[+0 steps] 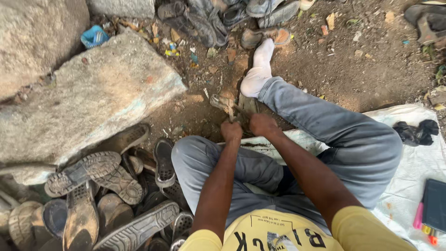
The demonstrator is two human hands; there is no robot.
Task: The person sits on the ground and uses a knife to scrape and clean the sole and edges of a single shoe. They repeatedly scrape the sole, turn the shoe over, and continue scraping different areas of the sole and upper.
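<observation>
both hands, left hand (231,131) and right hand (262,124), grip a hammer (222,103).

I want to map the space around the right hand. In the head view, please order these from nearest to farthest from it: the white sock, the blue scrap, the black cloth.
1. White sock: just beyond the right hand, on the outstretched foot.
2. Black cloth: far to the right, on the white sheet.
3. Blue scrap: farthest, upper left, between the stones.

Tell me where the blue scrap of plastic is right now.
In the head view, the blue plastic scrap lies top left on the dirt, wedged between the big grey stone slabs, far from both hands.
</observation>
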